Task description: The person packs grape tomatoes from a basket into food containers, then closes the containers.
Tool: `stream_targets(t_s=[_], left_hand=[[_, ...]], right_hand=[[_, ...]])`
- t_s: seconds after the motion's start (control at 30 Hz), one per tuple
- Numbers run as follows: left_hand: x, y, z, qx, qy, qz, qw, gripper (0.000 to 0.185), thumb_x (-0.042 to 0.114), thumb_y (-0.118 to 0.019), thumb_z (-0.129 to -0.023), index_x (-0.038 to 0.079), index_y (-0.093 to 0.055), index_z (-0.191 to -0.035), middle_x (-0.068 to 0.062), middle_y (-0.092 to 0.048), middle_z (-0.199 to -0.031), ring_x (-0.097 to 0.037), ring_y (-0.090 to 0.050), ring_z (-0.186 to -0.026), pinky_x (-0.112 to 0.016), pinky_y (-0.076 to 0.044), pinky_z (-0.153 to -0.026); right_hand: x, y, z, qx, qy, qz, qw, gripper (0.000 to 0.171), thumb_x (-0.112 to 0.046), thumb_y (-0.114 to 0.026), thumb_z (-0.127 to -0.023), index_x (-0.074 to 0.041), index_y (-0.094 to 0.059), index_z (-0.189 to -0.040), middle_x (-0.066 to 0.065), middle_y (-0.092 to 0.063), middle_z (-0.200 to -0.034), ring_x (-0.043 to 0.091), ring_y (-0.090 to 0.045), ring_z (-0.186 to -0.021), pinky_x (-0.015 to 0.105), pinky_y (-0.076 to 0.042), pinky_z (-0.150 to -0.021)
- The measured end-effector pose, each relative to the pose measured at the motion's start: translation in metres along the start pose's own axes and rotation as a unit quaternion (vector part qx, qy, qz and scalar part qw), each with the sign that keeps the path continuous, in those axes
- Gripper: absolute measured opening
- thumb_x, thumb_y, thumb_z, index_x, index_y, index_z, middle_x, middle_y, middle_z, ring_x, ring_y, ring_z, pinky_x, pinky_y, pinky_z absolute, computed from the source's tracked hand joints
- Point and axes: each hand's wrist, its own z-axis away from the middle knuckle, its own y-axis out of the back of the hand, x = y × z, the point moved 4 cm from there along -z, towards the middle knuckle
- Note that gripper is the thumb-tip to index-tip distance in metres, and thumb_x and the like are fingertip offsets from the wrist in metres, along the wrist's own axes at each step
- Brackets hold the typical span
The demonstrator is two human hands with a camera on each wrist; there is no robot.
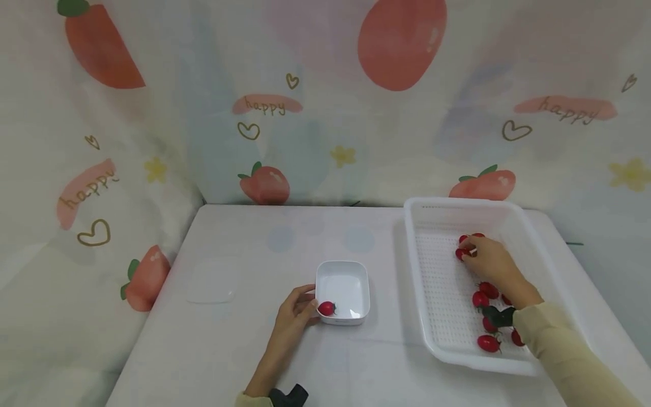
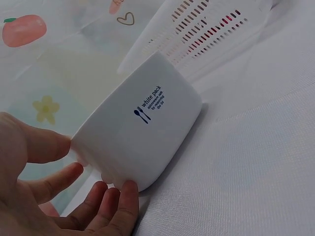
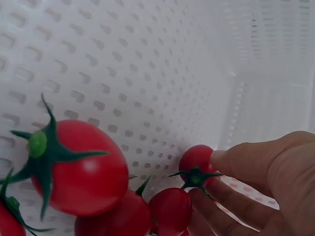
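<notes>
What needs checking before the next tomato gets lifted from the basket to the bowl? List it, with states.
1. Right hand pinches a cherry tomato: ok.
2. Left hand touches the white bowl to steady it: ok.
3. Bowl has room, holding one tomato: ok.
4. Bowl upright on the table: ok.
5. Path between white basket and bowl free: ok.
6. Pinch firm enough to lift: cannot tell.

One bowl (image 1: 343,290); one basket (image 1: 513,217); one lid (image 1: 211,281)
</notes>
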Motion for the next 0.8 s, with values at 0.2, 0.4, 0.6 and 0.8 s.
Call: stream_targets(t_s=[0.2,0.4,0.6,0.8], left_hand=[[0.0017,0.0007,0.0003,-0.009,0.009,0.009,0.9999,0.042,0.018,-0.063,-0.103,0.013,-0.056,-0.145,-0.019,-0.057,-0.137,-0.026,-0.064,-0.119,-0.038,-0.064,-0.094],[0.0026,0.0006,0.0022,-0.012,0.011,0.015,0.9998,0.043,0.018,-0.062,-0.104,0.012,-0.055,-0.146,-0.020,-0.057,-0.137,-0.026,-0.064,-0.118,-0.040,-0.064,-0.095],[0.0012,0.0008,0.0012,-0.011,0.012,0.016,0.9997,0.044,0.018,-0.062,-0.103,0.011,-0.055,-0.146,-0.020,-0.057,-0.137,-0.025,-0.065,-0.116,-0.039,-0.064,-0.094],[0.0015,0.0018,0.0001,-0.012,0.010,0.018,0.9997,0.043,0.017,-0.062,-0.104,0.011,-0.056,-0.145,-0.020,-0.057,-0.136,-0.025,-0.064,-0.115,-0.038,-0.064,-0.094]], right_hand=[[0.0012,-0.0052,0.0001,-0.012,-0.008,0.009,1.000,0.038,-0.010,-0.067,-0.094,0.010,-0.063,-0.126,0.036,-0.066,-0.115,0.044,-0.064,-0.096,0.055,-0.062,-0.082],[0.0035,-0.0083,-0.0011,-0.021,-0.015,0.011,1.000,0.038,-0.010,-0.069,-0.093,0.009,-0.062,-0.126,0.035,-0.066,-0.111,0.040,-0.062,-0.088,0.052,-0.062,-0.077],[0.0043,-0.0099,-0.0003,-0.024,-0.019,-0.012,0.999,0.038,-0.010,-0.067,-0.095,0.009,-0.061,-0.127,0.036,-0.063,-0.113,0.037,-0.060,-0.083,0.035,-0.059,-0.058],[-0.0001,-0.0057,-0.0007,-0.008,-0.003,-0.023,1.000,0.037,-0.011,-0.064,-0.096,0.008,-0.062,-0.128,0.036,-0.064,-0.118,0.042,-0.063,-0.092,0.042,-0.063,-0.066]])
